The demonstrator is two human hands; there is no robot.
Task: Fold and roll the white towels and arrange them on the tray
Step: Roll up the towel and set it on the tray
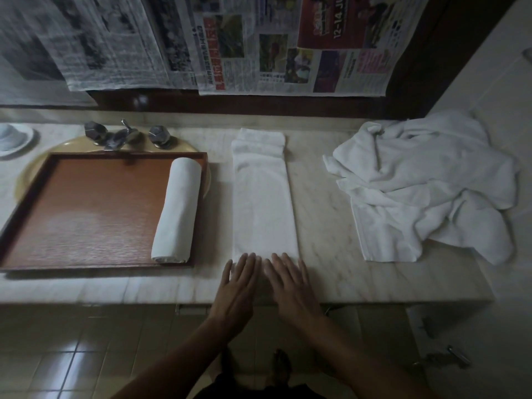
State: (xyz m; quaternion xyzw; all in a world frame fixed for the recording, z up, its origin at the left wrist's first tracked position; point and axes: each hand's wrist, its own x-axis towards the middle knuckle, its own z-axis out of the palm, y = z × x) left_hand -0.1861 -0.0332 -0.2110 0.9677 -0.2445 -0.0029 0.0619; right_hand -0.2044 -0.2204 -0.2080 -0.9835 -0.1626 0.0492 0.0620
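now both hands, left (240,279) and right (289,280), press flat with straight fingers on the folded towel (263,203).

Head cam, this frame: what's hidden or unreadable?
All head view.
- Near end of long folded white towel: under left hand and right hand.
- Beige oval sink basin: mostly covered by brown wooden tray.
- White round dish: cut off by left edge.
- Crumpled white towel pile: overlapping folds, count unclear.
- Hanging newspaper sheets: print blurred, dim.

Marble counter (322,226) carries a tray (86,211), a folded towel (263,203), crumpled towels (426,182).
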